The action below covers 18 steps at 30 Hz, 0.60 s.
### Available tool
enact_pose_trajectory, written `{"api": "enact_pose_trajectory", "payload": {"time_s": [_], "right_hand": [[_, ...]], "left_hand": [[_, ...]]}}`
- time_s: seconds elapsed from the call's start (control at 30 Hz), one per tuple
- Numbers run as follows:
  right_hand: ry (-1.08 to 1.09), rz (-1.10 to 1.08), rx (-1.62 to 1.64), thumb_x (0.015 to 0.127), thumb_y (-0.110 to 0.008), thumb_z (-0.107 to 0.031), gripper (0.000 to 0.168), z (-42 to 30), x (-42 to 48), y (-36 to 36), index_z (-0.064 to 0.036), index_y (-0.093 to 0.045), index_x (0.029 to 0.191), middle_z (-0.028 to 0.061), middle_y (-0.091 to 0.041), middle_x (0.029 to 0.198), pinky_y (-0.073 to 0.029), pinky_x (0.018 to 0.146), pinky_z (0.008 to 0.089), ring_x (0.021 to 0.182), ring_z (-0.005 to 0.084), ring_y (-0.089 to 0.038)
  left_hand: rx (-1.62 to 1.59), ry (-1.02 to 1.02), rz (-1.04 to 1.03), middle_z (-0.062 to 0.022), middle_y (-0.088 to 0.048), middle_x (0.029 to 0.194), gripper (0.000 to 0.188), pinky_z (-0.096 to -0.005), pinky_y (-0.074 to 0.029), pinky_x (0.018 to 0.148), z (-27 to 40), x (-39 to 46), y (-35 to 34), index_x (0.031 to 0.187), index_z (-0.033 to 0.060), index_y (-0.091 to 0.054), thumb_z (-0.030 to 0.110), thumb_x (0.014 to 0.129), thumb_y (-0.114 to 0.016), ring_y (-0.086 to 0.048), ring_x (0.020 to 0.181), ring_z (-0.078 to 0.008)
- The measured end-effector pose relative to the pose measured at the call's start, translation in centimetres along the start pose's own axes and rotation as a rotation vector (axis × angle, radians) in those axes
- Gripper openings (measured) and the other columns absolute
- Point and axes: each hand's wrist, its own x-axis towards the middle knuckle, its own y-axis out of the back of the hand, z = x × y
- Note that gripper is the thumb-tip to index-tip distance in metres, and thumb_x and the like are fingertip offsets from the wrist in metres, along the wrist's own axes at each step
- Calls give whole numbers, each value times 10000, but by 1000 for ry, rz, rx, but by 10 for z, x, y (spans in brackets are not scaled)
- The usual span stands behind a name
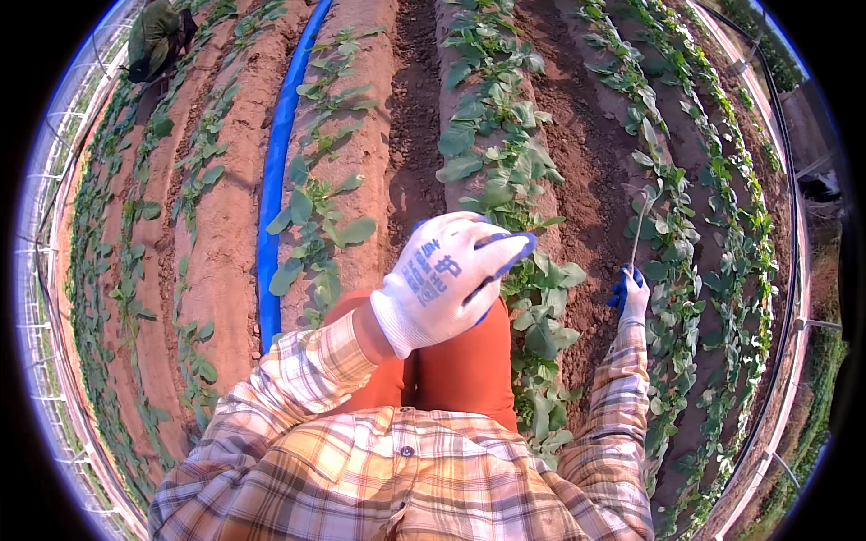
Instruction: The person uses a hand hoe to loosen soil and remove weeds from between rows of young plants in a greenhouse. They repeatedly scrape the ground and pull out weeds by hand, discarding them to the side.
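Note:
My left hand [443,277], in a white knit glove with blue coating and printed writing, hovers over my thighs, its fingers bent towards the right. Its palm side is hidden, so whether anything is in it does not show. Out to the right, my right hand [632,292] wears a matching glove and grips a thin-shafted hand tool [638,230]. The tool's shaft points away from me, and its curved head [646,195] lies against the leaves of a plant row [673,250]. Another row of broad-leaved seedlings [544,335] grows between my two hands.
A blue flat hose [270,196] runs along the bed [223,243] to my left. Dark soil furrows [416,128] separate the planted rows. At the far upper left a person [155,40] is bent low among the plants. Frame poles [822,324] line the right edge.

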Motion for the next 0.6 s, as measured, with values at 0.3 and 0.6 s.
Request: {"api": "enact_pose_trajectory", "payload": {"time_s": [0.3, 0.6], "right_hand": [[-154, -24, -339, 859, -603, -151, 422, 111, -30, -4, -138, -529, 1274, -3, -527, 599, -414, 378, 277, 451, 100, -490], [-38, 45, -365, 863, -594, -218, 393, 108, 62, -23, -154, -545, 1248, 7, -558, 604, -446, 417, 288, 460, 111, -528]], "left_hand": [[11, -366, -935, -18, -593, 774, 140, -321, -430, 739, 72, -3, -139, 850, 132, -625, 263, 819, -584, -590, 767, -200], [235, -336, -1081, -58, -575, 852, 177, -342, -424, 861, 79, -23, -155, 961, 82, -611, 142, 832, -506, -565, 835, -213]]}}
